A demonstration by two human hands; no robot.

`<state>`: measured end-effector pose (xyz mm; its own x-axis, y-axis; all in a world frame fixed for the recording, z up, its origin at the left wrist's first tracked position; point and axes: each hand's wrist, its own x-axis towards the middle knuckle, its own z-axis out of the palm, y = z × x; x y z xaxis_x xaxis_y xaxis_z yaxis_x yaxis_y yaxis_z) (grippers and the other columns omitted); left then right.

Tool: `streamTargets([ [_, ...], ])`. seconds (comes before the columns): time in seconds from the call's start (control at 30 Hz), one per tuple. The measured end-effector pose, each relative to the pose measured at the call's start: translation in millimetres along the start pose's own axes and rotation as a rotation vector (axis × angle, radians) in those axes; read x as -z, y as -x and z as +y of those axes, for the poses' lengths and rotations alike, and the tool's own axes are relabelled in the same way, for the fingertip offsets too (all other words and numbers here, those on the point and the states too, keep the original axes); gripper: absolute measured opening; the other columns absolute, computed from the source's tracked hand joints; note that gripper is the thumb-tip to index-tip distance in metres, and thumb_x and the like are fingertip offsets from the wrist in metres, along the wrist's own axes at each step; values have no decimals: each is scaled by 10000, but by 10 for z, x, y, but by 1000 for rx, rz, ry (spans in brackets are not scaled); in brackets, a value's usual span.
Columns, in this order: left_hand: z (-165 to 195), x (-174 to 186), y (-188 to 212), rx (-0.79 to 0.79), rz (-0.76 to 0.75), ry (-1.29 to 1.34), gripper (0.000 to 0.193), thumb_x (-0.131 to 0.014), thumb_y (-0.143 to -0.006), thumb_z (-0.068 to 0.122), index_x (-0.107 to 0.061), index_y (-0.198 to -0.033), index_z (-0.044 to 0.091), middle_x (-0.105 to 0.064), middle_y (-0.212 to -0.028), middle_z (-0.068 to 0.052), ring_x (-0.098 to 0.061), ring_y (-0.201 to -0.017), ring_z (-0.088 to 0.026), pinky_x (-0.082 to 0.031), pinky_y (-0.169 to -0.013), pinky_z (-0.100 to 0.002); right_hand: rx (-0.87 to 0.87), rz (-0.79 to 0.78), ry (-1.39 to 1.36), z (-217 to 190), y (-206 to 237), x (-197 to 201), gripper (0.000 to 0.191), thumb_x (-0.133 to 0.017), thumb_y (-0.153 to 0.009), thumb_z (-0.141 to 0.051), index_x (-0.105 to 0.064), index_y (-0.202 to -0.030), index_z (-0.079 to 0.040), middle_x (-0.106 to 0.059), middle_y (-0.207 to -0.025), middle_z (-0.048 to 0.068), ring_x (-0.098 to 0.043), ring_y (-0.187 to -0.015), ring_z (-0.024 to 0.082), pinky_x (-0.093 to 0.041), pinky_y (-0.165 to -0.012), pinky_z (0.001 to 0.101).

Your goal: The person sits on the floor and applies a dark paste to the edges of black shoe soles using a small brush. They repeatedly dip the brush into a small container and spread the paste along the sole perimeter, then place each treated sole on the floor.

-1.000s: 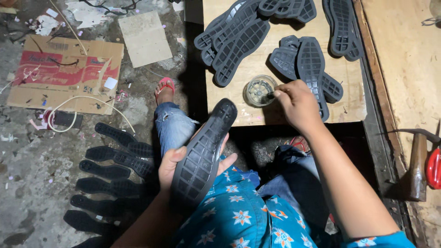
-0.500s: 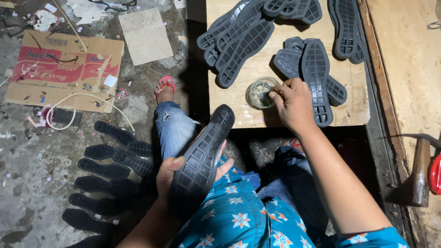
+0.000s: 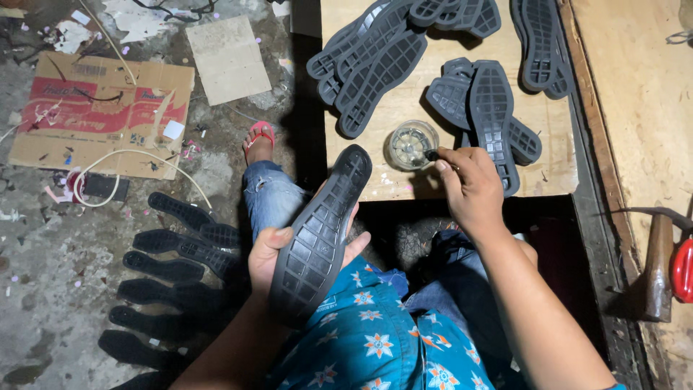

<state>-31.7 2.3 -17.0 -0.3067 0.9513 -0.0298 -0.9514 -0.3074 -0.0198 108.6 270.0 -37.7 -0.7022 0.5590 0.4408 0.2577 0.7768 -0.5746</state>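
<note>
My left hand (image 3: 278, 249) grips a dark grey rubber shoe sole (image 3: 321, 231), tread side up, tilted over my lap. My right hand (image 3: 473, 189) is closed around a small dark brush (image 3: 432, 154) whose tip sits at the rim of a small round clear jar (image 3: 411, 144). The jar stands on a low wooden board (image 3: 404, 180) in front of me. Several more grey soles lie on that board: a fanned pile (image 3: 375, 61) at the back left and another group (image 3: 491, 108) just right of the jar.
Several black soles (image 3: 177, 249) are laid out on the concrete floor at my left. A flattened cardboard box (image 3: 94, 115) and a white cord (image 3: 137, 155) lie beyond them. At the right edge rest a hammer (image 3: 658, 267) and a red tool (image 3: 682, 271).
My right hand has pulled back slightly from over the jar toward its right rim. The sole in my left hand has barely moved; the view has shifted a little.
</note>
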Motion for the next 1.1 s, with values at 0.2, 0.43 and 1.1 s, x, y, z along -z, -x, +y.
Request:
streamTargets([
  [0.2,-10,-75,-104,11,-40,39,873,-522,-852,221,-179,-1645,96,-312,-1680,-138,-275,-1567,-264,-48,-1292,-588,-160,-85,-233,-268,-28,175,177,-641,-1035,-103,-728,-1149,1,-693,-1014,98,-655,-936,188,-507,-853,301],
  [0.43,-24,-120,-227,82,-99,8,844,-498,-937,196,-164,-1696,41,-321,-1668,-177,-357,-1527,-245,-169,-1321,-530,-16,-312,-582,-1010,344,525,193,-623,-986,-77,-705,-1124,29,-704,-1098,112,-675,-989,203,-532,-889,294],
  [1.1,-121,-121,-592,111,-155,-2,756,-497,-1001,230,-253,-1694,46,-445,-1607,-154,-498,-1454,-259,-211,-1354,-564,178,-250,-414,-1396,352,627,146,-669,-939,-19,-687,-1078,22,-691,-1026,136,-685,-899,241,-548,-794,324],
])
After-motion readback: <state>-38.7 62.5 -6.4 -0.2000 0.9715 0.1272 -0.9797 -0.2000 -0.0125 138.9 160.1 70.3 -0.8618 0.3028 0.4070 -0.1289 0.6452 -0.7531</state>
